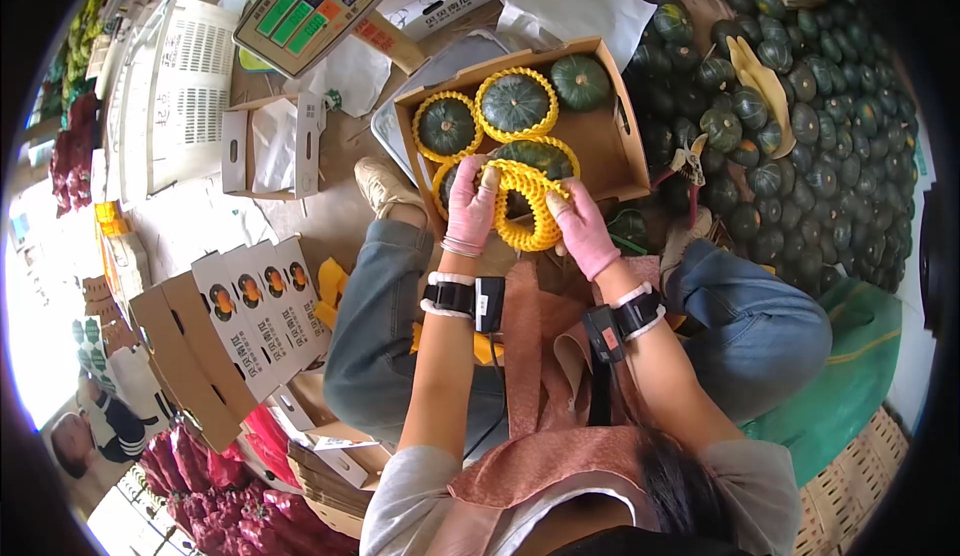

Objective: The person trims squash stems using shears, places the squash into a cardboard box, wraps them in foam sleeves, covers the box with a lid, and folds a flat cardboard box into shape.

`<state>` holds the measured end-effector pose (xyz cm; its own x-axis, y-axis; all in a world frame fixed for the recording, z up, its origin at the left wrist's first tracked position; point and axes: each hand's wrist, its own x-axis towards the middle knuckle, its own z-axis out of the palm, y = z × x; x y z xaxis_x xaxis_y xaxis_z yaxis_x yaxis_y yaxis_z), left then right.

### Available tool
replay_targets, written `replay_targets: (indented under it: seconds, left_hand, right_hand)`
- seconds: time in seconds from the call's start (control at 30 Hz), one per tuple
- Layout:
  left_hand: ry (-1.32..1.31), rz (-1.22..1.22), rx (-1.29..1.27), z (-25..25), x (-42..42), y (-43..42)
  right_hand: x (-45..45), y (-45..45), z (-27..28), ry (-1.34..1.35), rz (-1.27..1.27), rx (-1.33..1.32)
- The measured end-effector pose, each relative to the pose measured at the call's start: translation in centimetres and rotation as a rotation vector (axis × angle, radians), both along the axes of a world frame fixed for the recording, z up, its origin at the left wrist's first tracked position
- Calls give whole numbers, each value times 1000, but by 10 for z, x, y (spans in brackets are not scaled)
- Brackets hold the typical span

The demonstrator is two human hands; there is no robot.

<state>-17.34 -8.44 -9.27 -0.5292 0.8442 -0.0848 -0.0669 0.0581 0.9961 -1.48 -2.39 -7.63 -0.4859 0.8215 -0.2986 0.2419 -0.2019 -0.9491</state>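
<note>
My left hand (470,204) and my right hand (583,228), both in pink fingerless-style gloves, grip opposite sides of a yellow foam net sleeve (542,218). The sleeve is stretched into a ring. It is held over the near edge of an open cardboard box (620,171). Inside that box sit several dark green pumpkins; one netted pumpkin (515,103) is at the middle back, another netted pumpkin (445,127) at the back left. A bare pumpkin (580,82) lies in the back right corner. My hands partly hide the nearer netted pumpkins.
A big heap of green pumpkins (790,146) spreads to the right, with pruning shears (688,161) at its near edge. A digital scale display (318,8) stands at the upper left. Printed cartons (255,316) and a small white box (272,146) are on the left. Another person (95,431) is at lower left.
</note>
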Motion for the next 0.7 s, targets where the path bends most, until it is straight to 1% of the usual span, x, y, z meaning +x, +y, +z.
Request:
replay_targets:
  seconds: [0.03, 0.07, 0.1, 0.17, 0.2, 0.23, 0.3, 0.33, 0.37, 0.43, 0.47, 0.53, 0.57, 0.63, 0.7]
  left_hand:
    - [-86, 3, -35, 1, 0, -1]
    - [-71, 13, -25, 0, 3, -1]
    - [-56, 22, -14, -3, 4, 1]
    - [68, -5, -52, -5, 9, 0]
    - [128, -15, -69, -6, 12, 0]
    - [209, -15, -110, -3, 17, 2]
    - [139, 13, -85, 1, 17, 11]
    - [106, 16, -42, 6, 18, 18]
    - [-3, 17, -89, 8, 17, 22]
    - [-61, 37, -6, 8, 16, 31]
    - [15, 62, 9, 4, 16, 33]
    - [166, 107, 21, -5, 14, 34]
    - [161, 123, -15, -9, 12, 33]
    - [152, 164, -78, -12, 10, 32]
    - [-10, 240, -30, -19, 16, 32]
  right_hand:
    - [1, -4, 3, 84, -27, -172]
    - [0, -5, -10, 65, -32, 124]
    - [0, 4, -9, -13, 5, 234]
    - [7, 23, 3, -178, 83, 435]
    - [10, 36, 7, -211, 134, 438]
    - [12, 45, -3, -218, 122, 534]
    - [8, 64, -17, 31, 121, 641]
    - [4, 70, -20, 86, 118, 655]
    - [2, 74, -23, 82, 104, 635]
    - [-6, 82, -25, 82, 82, 593]
    - [-10, 82, -26, 48, 1, 598]
    - [-14, 83, -23, -39, -73, 519]
    - [-15, 81, -21, -88, -114, 472]
    - [-12, 83, -31, -36, -156, 446]
    - [-5, 84, -46, 55, -136, 176]
